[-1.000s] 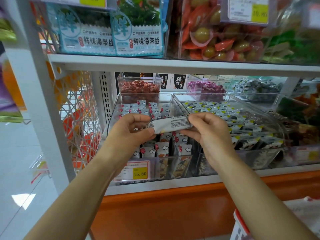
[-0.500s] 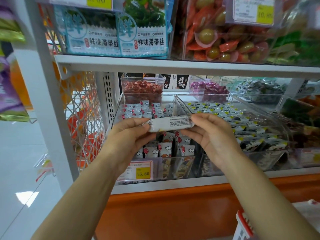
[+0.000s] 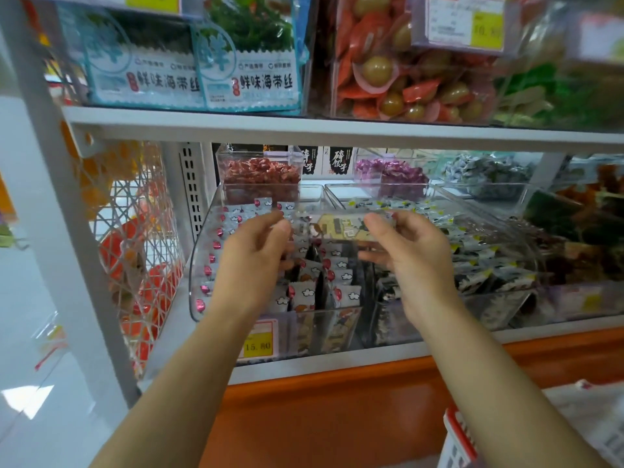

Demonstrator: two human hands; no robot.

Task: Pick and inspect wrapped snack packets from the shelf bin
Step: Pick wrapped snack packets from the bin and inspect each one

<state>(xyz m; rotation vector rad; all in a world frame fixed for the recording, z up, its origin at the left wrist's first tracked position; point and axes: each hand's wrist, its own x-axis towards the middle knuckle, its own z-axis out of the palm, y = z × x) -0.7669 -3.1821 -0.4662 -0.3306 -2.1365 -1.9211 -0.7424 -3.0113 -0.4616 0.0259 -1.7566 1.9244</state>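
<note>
A long wrapped snack packet hangs level above the clear shelf bin, its yellowish printed face turned to me. My right hand pinches its right end between thumb and fingers. My left hand hovers just off the packet's left end with its fingers loosely curled and a small gap to the wrapper. The bin below is filled with several small white packets bearing red and cloud marks.
A neighbouring clear bin holds dark packets. Small tubs of red and purple sweets stand behind. The upper shelf edge runs close above. A yellow price tag is on the bin front, and a red basket is at lower right.
The packet has been turned from its white text side to its yellowish front. My left hand has let go of its left end. The camera has moved closer to the shelf.
</note>
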